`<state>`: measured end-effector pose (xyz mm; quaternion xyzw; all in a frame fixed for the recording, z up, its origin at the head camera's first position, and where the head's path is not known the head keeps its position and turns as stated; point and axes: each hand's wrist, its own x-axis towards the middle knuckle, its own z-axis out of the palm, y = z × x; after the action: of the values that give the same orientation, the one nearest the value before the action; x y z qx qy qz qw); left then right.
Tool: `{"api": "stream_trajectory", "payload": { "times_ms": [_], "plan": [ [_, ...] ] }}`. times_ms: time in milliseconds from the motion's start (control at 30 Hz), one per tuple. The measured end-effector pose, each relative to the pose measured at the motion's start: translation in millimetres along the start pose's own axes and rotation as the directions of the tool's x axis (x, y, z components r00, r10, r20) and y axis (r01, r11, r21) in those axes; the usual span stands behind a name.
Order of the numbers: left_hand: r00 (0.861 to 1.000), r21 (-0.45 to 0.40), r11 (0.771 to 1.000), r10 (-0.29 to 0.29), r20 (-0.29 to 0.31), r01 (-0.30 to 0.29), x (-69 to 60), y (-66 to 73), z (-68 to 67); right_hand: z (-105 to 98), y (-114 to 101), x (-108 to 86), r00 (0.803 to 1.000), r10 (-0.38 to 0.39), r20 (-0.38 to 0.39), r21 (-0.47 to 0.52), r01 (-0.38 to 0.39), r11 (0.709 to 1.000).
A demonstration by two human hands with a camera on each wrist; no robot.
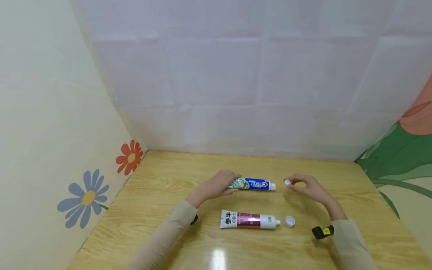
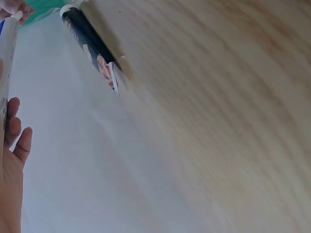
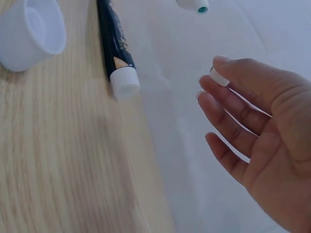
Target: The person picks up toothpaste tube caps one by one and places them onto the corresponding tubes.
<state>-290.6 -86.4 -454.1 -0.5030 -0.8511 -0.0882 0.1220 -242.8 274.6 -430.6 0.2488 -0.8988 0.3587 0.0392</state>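
My left hand [image 1: 216, 185] grips the rear part of a blue, green and white tube [image 1: 257, 184], whose white neck points right. In the left wrist view, this hand [image 2: 13, 165] is around the pale tube [image 2: 6, 53] at the left edge. To the right of the neck, my right hand [image 1: 312, 189] pinches a small white cap [image 1: 287, 182], apart from the tube. The right wrist view shows the cap [image 3: 219, 77] between thumb and forefinger of the hand [image 3: 272, 126], and the tube's uncapped nozzle [image 3: 200, 6] at the top.
Nearer the front lies a pink and white tube [image 1: 248, 220], its nozzle bare, with a white cap [image 1: 290, 221] to its right. Both wrist views show a dark tube [image 2: 87, 36] with a white cap [image 3: 125, 82]. A pale sheet [image 1: 216, 75] hangs behind the wooden table [image 1: 175, 165].
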Motion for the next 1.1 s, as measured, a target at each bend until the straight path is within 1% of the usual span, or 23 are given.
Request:
{"api": "stream_trajectory", "payload": {
  "times_ms": [100,200,367,433,633,833,967,1100],
  "plan": [
    [0.998,0.022,1.000,0.021,-0.053,-0.020,-0.5,-2.2,-2.7,1,5,2.8,1.000,0.003,-0.005,0.023,-0.003,1.000],
    [0.994,0.054,0.998,0.049,-0.103,-0.044,-0.8,-1.9,-5.5,2,12,5.2,1.000,0.002,-0.011,0.040,-0.001,0.999],
    [0.983,0.097,0.992,0.090,-0.159,-0.075,-1.0,-2.0,-9.4,1,10,8.7,1.000,-0.010,-0.028,0.034,0.011,0.999],
    [0.977,0.110,0.990,0.103,-0.186,-0.084,-0.5,-2.0,-10.0,1,9,10.0,0.999,-0.017,-0.031,0.034,0.018,0.999],
    [0.951,0.171,0.980,0.142,-0.274,-0.097,1.0,-1.4,-11.3,1,2,13.3,0.998,-0.029,-0.053,0.034,0.031,0.999],
    [0.922,0.194,0.976,0.167,-0.350,-0.103,1.3,-2.6,-13.3,-1,-11,15.9,0.996,-0.034,-0.079,0.011,0.035,0.999],
    [0.907,0.218,0.972,0.166,-0.386,-0.085,2.4,-2.3,-14.9,-7,-33,14.7,0.995,-0.053,-0.090,0.009,0.054,0.998],
    [0.897,0.237,0.969,0.165,-0.410,-0.070,3.5,-2.3,-17.9,-12,-51,13.5,0.991,-0.090,-0.103,0.001,0.090,0.996]
  ]
}}
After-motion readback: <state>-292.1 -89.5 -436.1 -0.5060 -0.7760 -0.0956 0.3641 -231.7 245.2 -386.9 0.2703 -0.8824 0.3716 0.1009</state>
